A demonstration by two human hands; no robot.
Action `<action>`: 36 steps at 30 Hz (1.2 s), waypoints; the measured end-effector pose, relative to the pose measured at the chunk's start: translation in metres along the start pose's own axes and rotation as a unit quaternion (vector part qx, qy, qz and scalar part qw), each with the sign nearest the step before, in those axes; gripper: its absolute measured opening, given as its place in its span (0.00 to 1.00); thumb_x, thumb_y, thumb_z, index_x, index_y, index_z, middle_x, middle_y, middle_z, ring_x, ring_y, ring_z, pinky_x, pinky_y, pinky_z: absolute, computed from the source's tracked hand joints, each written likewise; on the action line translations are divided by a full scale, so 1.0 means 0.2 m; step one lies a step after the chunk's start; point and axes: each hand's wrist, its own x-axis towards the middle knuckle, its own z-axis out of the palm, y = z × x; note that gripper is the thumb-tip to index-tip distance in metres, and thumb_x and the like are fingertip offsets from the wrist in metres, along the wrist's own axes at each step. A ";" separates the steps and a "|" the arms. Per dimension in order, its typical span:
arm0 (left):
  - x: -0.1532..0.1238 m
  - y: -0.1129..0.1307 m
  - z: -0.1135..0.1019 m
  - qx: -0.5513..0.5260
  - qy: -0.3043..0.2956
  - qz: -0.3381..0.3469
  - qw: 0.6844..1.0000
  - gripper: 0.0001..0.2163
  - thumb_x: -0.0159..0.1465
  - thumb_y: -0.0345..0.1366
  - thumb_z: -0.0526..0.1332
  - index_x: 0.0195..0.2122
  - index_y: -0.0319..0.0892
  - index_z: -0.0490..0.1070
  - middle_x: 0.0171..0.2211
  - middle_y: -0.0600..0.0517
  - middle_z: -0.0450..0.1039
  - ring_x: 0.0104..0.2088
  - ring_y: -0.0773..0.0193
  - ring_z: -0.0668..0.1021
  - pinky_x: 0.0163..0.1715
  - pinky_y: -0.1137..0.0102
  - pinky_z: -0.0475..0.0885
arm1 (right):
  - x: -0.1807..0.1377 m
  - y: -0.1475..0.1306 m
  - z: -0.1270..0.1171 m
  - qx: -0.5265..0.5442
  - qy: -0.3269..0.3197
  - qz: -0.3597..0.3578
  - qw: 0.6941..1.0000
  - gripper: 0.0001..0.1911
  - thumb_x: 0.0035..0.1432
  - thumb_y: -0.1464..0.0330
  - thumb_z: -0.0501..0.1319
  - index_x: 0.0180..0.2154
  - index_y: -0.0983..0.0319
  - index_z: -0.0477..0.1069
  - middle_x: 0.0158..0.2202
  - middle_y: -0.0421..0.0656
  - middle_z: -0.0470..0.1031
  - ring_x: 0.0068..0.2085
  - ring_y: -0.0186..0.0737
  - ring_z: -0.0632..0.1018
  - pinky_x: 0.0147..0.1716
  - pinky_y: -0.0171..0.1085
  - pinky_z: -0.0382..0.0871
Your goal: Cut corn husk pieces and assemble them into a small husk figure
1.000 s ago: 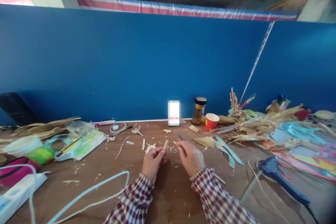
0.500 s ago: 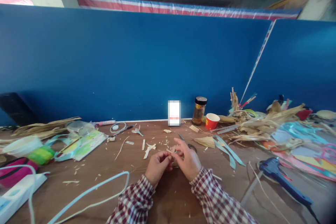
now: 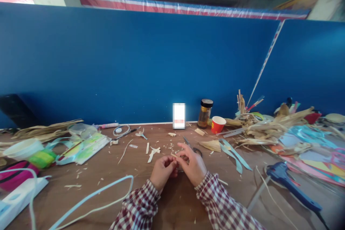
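Note:
Both hands meet over the middle of the brown table. My left hand point(image 3: 163, 171) is closed, its thumb and fingers pinching a small pale strip point(image 3: 174, 155) that looks like dried husk. My right hand point(image 3: 192, 163) grips the same strip between thumb and fingers, its index finger raised a little. Most of the strip is hidden by the fingers. Just behind my right hand lies a pair of scissors point(image 3: 198, 151), partly covered by it. Pale scraps point(image 3: 153, 153) and small shavings are scattered beyond the hands.
A jar with a black lid point(image 3: 205, 114) and a red paper cup point(image 3: 218, 125) stand at the back. Dried husks point(image 3: 272, 129) pile up on the right, behind a blue glue gun point(image 3: 292, 185). A power strip point(image 3: 21, 201) and white cable point(image 3: 91, 194) occupy the left front.
Almost nothing differs. Both hands stay together on the strip, with only slight finger movement, and the camera view has shifted a little.

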 end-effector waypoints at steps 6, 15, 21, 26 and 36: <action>0.00 0.00 0.00 -0.001 -0.002 0.003 1.000 0.15 0.45 0.43 0.66 0.26 0.37 0.68 0.19 0.57 0.67 0.18 0.74 0.69 0.20 0.77 0.67 | 0.00 0.00 0.00 -0.006 -0.017 -0.003 1.000 0.21 0.53 0.71 0.55 0.50 0.56 0.59 0.34 0.37 0.76 0.32 0.32 0.76 0.34 0.32 0.69; 0.00 0.00 -0.01 0.000 -0.026 -0.004 1.000 0.14 0.44 0.41 0.67 0.27 0.37 0.68 0.20 0.57 0.68 0.18 0.74 0.69 0.20 0.76 0.67 | 0.00 0.00 -0.01 -0.028 -0.012 -0.013 0.999 0.22 0.54 0.71 0.54 0.52 0.55 0.59 0.34 0.37 0.76 0.34 0.35 0.76 0.36 0.33 0.68; 0.01 -0.02 0.00 -0.015 0.001 -0.008 1.000 0.16 0.43 0.43 0.67 0.26 0.37 0.68 0.18 0.57 0.67 0.16 0.74 0.69 0.19 0.75 0.68 | 0.00 0.01 0.00 -0.033 -0.012 -0.007 0.999 0.22 0.54 0.70 0.54 0.52 0.54 0.59 0.35 0.36 0.76 0.36 0.36 0.76 0.37 0.34 0.68; 0.00 -0.03 0.01 0.006 0.026 -0.007 1.000 0.16 0.43 0.44 0.66 0.26 0.37 0.66 0.18 0.56 0.68 0.15 0.74 0.68 0.18 0.76 0.67 | 0.00 0.02 -0.01 -0.038 -0.014 -0.013 0.999 0.23 0.54 0.71 0.54 0.53 0.54 0.59 0.34 0.36 0.76 0.35 0.35 0.76 0.36 0.33 0.68; 0.00 -0.01 0.02 0.001 -0.004 0.010 1.000 0.15 0.45 0.44 0.65 0.23 0.38 0.65 0.16 0.58 0.67 0.14 0.75 0.66 0.15 0.78 0.63 | 0.02 0.03 -0.03 -0.111 0.032 -0.027 0.993 0.23 0.55 0.69 0.53 0.54 0.55 0.57 0.31 0.37 0.77 0.33 0.35 0.76 0.33 0.33 0.68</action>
